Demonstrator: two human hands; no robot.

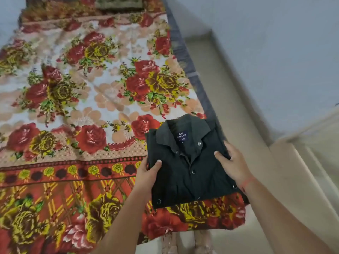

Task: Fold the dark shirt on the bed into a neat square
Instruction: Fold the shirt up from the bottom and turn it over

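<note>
The dark shirt is folded into a compact square, collar and label facing up, its snap buttons showing down the front. It sits at the near right corner of the bed, which is covered by a floral blanket. My left hand grips the shirt's left edge, thumb on top. My right hand grips its right edge, thumb pressing on the front. Whether the shirt rests on the blanket or is lifted slightly I cannot tell.
A folded olive patterned cloth lies at the far end of the bed. The bed's right edge borders a beige floor and a pale wall. Feet show below the bed's near edge.
</note>
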